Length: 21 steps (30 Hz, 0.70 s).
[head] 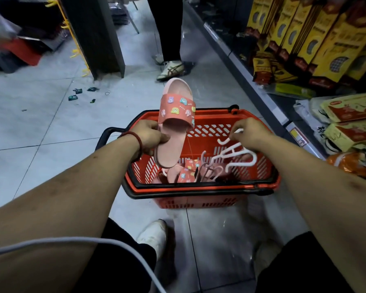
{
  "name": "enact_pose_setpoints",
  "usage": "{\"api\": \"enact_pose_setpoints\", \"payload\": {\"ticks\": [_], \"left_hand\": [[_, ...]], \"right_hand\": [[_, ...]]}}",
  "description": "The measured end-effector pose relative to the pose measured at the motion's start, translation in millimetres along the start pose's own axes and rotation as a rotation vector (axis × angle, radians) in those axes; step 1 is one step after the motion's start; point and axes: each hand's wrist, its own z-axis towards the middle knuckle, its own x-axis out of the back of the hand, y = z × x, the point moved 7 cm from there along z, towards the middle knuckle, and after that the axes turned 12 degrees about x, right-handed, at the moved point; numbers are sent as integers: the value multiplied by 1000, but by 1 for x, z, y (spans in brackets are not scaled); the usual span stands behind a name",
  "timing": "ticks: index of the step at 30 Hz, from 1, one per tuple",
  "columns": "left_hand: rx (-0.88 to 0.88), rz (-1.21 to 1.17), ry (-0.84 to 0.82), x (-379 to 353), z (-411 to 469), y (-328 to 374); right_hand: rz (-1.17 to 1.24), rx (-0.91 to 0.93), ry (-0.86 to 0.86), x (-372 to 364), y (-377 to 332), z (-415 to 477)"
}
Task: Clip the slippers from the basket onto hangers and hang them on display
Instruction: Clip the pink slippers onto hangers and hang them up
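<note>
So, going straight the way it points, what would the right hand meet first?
Likely the pink rubber slipper in the left hand; the right hand, pinching a white plastic hanger, points towards it; depth unclear.

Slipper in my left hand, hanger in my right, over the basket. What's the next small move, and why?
Probably bring the white hanger across to the pink slipper and clip it on: the left hand holds the slipper above the red basket, the right hand pinches the hanger, and the two are apart.
</note>
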Motion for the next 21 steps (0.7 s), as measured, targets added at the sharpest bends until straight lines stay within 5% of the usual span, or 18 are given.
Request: {"api": "enact_pose_setpoints", "payload": {"ticks": [6, 9, 11, 15, 17, 21], "left_hand": [[-4, -23, 8, -1, 4, 1], [6, -38, 7, -1, 5, 1], [9, -39, 11, 0, 5, 1], [15, -39, 22, 1, 4, 0], [13, -42, 23, 1, 5, 0], [16, -44, 13, -1, 6, -1]], "right_hand": [[550, -150, 580, 34, 16, -2], [669, -162, 693, 42, 16, -2], [602, -232, 499, 32, 18, 1], [-37, -160, -74, -2, 16, 1], [-213, -101, -103, -6, 14, -1], [-172, -47, -138, -8, 11, -4]]}}
